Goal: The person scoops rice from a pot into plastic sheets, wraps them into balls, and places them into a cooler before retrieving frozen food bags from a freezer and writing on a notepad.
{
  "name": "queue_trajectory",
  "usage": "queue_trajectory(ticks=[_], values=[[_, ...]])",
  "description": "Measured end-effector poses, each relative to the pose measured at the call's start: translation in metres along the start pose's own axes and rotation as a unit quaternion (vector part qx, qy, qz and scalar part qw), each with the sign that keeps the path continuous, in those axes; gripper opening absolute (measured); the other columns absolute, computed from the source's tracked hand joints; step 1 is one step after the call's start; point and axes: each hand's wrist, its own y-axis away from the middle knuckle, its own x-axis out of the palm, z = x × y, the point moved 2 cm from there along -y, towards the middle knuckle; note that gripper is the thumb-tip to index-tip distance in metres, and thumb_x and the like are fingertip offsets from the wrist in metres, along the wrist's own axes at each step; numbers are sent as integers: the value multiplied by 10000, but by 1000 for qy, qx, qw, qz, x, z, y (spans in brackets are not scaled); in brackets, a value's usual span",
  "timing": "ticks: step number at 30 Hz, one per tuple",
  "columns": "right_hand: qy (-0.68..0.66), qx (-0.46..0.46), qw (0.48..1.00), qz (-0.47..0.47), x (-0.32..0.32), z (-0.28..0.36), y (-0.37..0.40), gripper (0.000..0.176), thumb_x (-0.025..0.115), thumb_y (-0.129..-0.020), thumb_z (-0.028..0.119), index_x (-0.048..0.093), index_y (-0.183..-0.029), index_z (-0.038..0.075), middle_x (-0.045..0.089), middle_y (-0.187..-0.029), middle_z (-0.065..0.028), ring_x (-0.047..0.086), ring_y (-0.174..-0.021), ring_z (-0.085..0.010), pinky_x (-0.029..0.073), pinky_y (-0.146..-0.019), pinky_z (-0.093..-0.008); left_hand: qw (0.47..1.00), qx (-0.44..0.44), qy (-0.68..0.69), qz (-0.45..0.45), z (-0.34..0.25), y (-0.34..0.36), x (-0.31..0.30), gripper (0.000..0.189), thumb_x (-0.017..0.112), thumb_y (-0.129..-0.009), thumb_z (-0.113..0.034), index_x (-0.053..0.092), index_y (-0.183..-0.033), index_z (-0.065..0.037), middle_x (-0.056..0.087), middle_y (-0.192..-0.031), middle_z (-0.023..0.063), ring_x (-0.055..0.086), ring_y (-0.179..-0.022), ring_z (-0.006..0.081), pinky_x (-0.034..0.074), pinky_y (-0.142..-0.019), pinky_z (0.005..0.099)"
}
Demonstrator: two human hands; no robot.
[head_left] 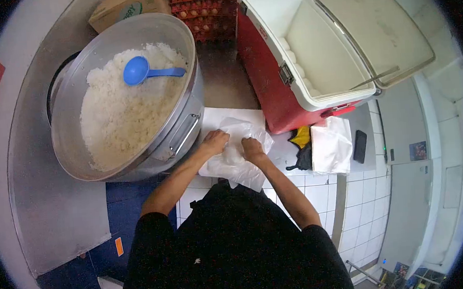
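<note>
Both my hands are on a thin clear plastic bag (235, 168) lying on a white sheet at the counter's front edge. My left hand (216, 141) is closed on the bag's left side, and my right hand (253, 150) makes a fist on its right side. Something white shows through the plastic between them, probably rice, though I cannot be sure. To the left stands a large metal pot (172, 143) of white rice (117, 120). A blue scoop (136, 70) rests on the rice, its handle pointing right.
A red and white cooler (270, 82) stands open with white packs along its inner wall. Stacked clear bags (332, 145), a black and yellow cloth (302, 145) and a phone (360, 146) lie at the right. Egg trays (203, 12) and a cardboard box (120, 12) stand behind.
</note>
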Motion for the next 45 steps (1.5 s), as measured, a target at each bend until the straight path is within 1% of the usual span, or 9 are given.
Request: queue_trajectory(ticks=[3,8,15,20,28,32,36,39,45], values=[[-57,20,994,-87,8,-5,18,289,718,-675,89,566,-903,-2,657,-902,-231,657,-882,-380,542,-757,-482,997,6,-54,49,-11,-6,-5,368,693,-697,-37,563,-1041,-34,594,-1087,153,584,-1043,342,491,-852,454],[-55,33,992,-106,15,-5,11,224,700,-702,96,574,-874,28,660,-907,-214,656,-880,-372,546,-770,-457,976,73,-75,-189,-15,-1,-4,142,711,-691,-73,643,-802,-17,662,-869,171,636,-892,354,527,-780,445],[-52,48,993,-93,7,5,28,189,659,-752,85,581,-915,31,632,-860,-195,640,-826,-379,527,-679,-461,998,-44,-14,-52,-9,-4,5,49,683,-726,-68,662,-715,-26,663,-787,188,645,-728,376,537,-702,444],[-142,44,949,-277,26,27,83,140,587,-811,25,567,-948,2,602,-842,-191,606,-788,-398,504,-666,-481,912,-146,268,-274,-42,72,39,145,617,-782,-5,667,-912,35,650,-927,186,627,-868,363,503,-797,421],[-207,34,923,-321,38,45,93,367,561,-894,141,532,-1205,-53,617,-927,-218,609,-860,-370,504,-752,-427,927,-126,143,-323,-76,94,57,588,605,-771,26,451,-1339,50,597,-1107,219,569,-1035,355,454,-950,429],[-367,186,881,-232,19,38,71,452,598,-930,285,523,-1212,-60,646,-802,-136,617,-720,-274,493,-685,-357,825,-205,444,-285,-67,76,71,551,643,-832,-21,461,-1350,33,626,-1120,165,603,-1046,257,498,-890,361],[-718,157,646,-207,24,30,70,501,605,-933,263,483,-1296,-60,637,-1026,-102,585,-916,-144,460,-791,-259,643,-171,675,-318,-69,61,42,497,665,-880,-68,489,-1337,18,616,-1165,122,572,-1112,184,519,-872,307],[-724,77,654,-205,-15,47,86,581,470,-986,369,406,-1370,-62,544,-1254,-152,491,-1168,-225,344,-1032,-333,708,-147,594,-353,-101,63,-10,452,669,-888,-90,518,-1298,26,593,-1184,124,562,-1137,202,499,-917,296],[-711,155,610,-314,-62,71,101,545,462,-989,387,413,-1337,-29,504,-1267,-150,462,-1172,-243,337,-1017,-365,741,-91,554,-369,-138,65,-47,426,708,-871,-128,566,-1233,46,600,-1192,121,592,-1100,222,508,-919,321]])
